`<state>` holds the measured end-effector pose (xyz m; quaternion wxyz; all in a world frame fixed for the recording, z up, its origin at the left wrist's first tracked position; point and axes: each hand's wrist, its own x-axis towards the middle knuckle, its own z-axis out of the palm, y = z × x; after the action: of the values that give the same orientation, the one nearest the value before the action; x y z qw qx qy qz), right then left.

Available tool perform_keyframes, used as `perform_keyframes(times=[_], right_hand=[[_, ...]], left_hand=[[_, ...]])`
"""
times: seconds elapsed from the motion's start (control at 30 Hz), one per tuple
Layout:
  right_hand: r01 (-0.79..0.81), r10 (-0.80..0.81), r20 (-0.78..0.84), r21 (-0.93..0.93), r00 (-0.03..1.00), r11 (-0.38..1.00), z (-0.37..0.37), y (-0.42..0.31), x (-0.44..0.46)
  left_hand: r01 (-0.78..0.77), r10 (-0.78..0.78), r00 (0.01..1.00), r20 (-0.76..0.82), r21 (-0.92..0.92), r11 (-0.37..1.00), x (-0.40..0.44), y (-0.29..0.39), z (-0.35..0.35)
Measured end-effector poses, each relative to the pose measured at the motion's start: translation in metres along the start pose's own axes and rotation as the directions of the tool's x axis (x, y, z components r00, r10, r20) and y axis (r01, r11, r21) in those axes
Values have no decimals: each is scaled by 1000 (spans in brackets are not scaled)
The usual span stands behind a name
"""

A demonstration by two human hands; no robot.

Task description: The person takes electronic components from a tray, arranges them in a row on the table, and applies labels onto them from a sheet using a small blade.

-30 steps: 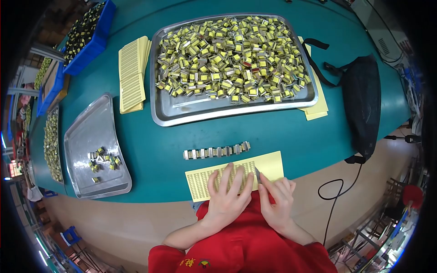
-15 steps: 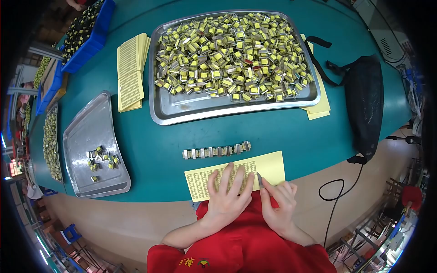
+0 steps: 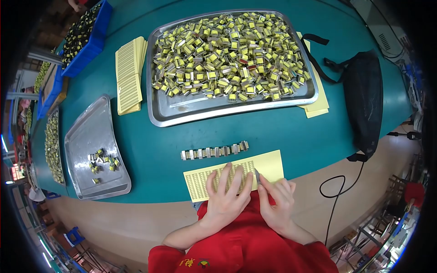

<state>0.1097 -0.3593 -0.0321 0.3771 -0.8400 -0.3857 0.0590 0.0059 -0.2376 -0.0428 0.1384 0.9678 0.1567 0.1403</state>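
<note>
A yellow sheet of printed labels (image 3: 268, 166) lies at the table's front edge. My left hand (image 3: 227, 195) rests on it with fingers spread, pressing it flat. Pinched between the thumb and fingers of my right hand (image 3: 277, 200) is a small grey blade (image 3: 257, 175), its tip at the right end of the printed rows. Just beyond the sheet, a row of small metal and yellow components (image 3: 215, 151) lies side by side on the green table (image 3: 154, 159).
A large metal tray (image 3: 191, 116) heaped with components stands behind. Left are a smaller tray (image 3: 86, 132) with several components, a label stack (image 3: 129, 82) and a blue bin (image 3: 93, 48). A black bag (image 3: 363, 100) lies right. A person's hand (image 3: 75, 5) shows at top left.
The camera view has shifted slightly. Both my hands keep nearly the same place on the sheet. The other person's hand at the top left was not visible in the earliest frame.
</note>
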Motion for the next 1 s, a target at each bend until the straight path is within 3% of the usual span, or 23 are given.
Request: perform_keyframes(times=[0.7, 1.0], right_hand=[[58, -59, -17, -53, 998, 997, 6, 3, 11], [85, -87, -42, -65, 995, 994, 9, 5, 12]], left_hand=[[-16, 16, 1000, 11, 14, 1000, -1, -1, -1], [46, -46, 999, 15, -32, 998, 10, 6, -6]])
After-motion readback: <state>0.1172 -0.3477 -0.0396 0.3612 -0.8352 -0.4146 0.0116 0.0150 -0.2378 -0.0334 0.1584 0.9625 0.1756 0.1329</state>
